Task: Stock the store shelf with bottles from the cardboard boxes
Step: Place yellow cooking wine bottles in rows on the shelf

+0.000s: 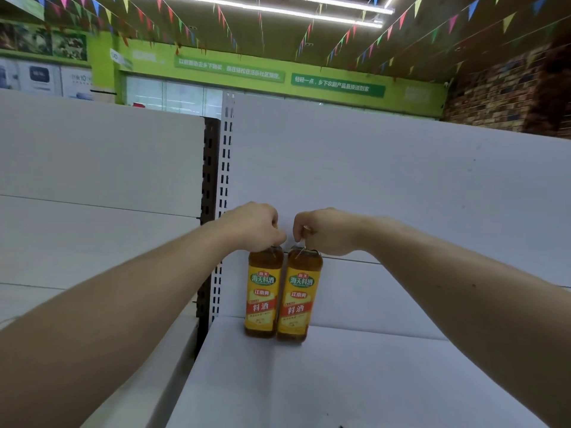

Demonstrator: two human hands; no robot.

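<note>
Head view — left hand and right hand pinch bottles beside shelf upright.

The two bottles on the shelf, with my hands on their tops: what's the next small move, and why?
Probably release both. The left bottle and right bottle look upright, side by side on the shelf, labels forward, so the left hand and right hand likely need only open and pull back.

White shelf bears two upright touching bottles.
</note>
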